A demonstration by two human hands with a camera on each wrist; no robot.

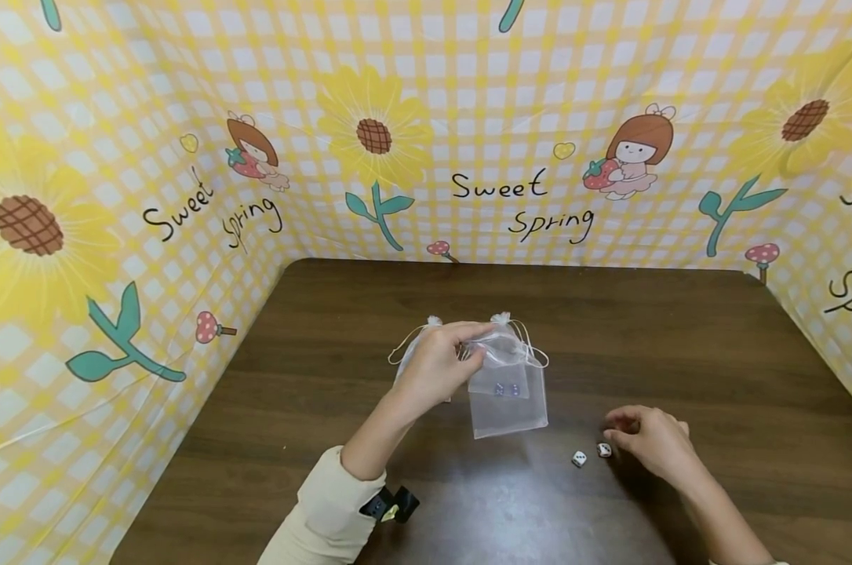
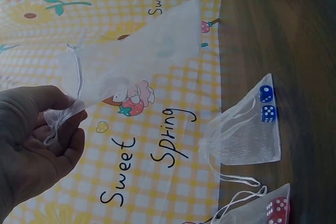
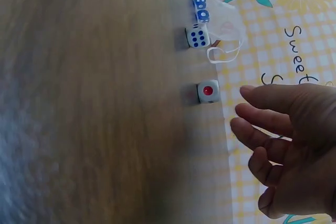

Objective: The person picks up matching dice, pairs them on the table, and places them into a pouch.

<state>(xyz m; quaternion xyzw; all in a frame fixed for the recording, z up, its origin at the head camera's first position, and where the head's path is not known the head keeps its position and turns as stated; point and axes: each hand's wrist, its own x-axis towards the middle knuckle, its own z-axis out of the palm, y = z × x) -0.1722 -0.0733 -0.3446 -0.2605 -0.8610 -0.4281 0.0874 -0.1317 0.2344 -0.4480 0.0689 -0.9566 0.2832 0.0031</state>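
My left hand [image 1: 433, 365] pinches the gathered top of a sheer white drawstring pouch [image 1: 497, 420], which hangs above the table; the left wrist view shows the pouch flat, with its cord by the fingers. Behind it, a second pouch [image 2: 241, 142] lies on the table with two blue dice [image 2: 266, 103] inside. A further pouch [image 2: 247, 213], cut off by the frame edge in the left wrist view, contains red dice [image 2: 277, 211]. My right hand [image 1: 655, 443], fingers loosely bent and holding nothing, hovers beside two white dice: one die [image 3: 208, 91] near its fingertips, another die [image 3: 197, 37] farther off.
The dark wooden table [image 1: 313, 329] is bordered at the back and sides by a yellow checked cloth [image 1: 497, 102] with flowers and lettering. A black strap device [image 1: 391, 504] sits at my left sleeve.
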